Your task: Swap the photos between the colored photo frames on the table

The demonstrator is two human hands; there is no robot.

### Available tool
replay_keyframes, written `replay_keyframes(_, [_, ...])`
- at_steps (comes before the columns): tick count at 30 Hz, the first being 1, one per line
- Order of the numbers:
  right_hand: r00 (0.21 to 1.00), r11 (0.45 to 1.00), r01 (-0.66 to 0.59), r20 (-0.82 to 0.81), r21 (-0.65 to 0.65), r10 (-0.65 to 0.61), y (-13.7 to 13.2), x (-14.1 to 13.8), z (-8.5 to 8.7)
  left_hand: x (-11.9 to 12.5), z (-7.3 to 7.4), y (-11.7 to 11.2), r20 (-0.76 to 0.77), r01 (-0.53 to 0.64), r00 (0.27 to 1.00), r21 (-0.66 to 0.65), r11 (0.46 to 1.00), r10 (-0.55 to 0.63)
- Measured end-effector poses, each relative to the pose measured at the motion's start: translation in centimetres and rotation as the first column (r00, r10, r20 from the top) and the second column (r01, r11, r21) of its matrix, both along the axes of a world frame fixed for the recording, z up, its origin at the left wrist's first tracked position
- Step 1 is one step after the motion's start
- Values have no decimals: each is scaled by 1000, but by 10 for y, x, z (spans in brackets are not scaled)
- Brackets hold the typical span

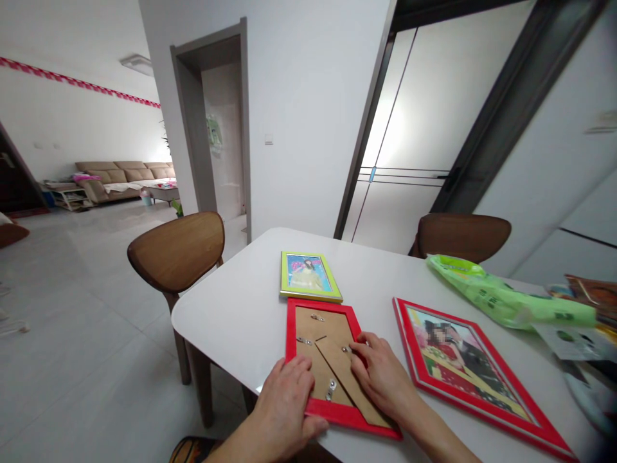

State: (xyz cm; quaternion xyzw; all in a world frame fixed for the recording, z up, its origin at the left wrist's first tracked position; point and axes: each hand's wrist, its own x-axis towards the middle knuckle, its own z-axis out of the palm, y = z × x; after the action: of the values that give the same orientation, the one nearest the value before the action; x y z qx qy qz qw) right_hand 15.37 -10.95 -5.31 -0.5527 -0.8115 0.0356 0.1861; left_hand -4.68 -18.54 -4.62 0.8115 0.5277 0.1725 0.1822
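Note:
A red picture frame lies face down on the white table, its brown backing board and slanted stand showing. Small metal clips sit around the edges of the board. My left hand grips the near left corner of this frame, with the thumb along the bottom edge. At the right edge, the fingers of my right hand are bent together over a metal clip, partly covering it. Just beyond is a yellow-green picture frame, picture side up. To the right lies another red picture frame, also face up.
The white table has a rounded left corner. Green plastic packaging and assorted items lie at its right. Wooden chairs stand at the left and at the far side. A sofa is in the distance.

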Motion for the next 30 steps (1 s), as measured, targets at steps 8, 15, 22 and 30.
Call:
replay_keyframes(8, [999, 998, -46, -18, 41, 47, -11, 3, 0, 0, -2, -1, -7, 6, 1000, 25, 1000, -6])
replay_keyframes(15, [913, 912, -409, 16, 46, 408, -46, -10, 2, -5, 0, 3, 6, 15, 1000, 27, 1000, -16])
replay_keyframes(22, [886, 886, -462, 39, -24, 463, -52, -8, 10, -5, 5, 5, 3, 21, 1000, 14, 1000, -21])
replay_keyframes(30, [942, 946, -325, -91, -18, 322, -22, -39, 10, -6, -3, 6, 48, 8, 999, 26, 1000, -10])
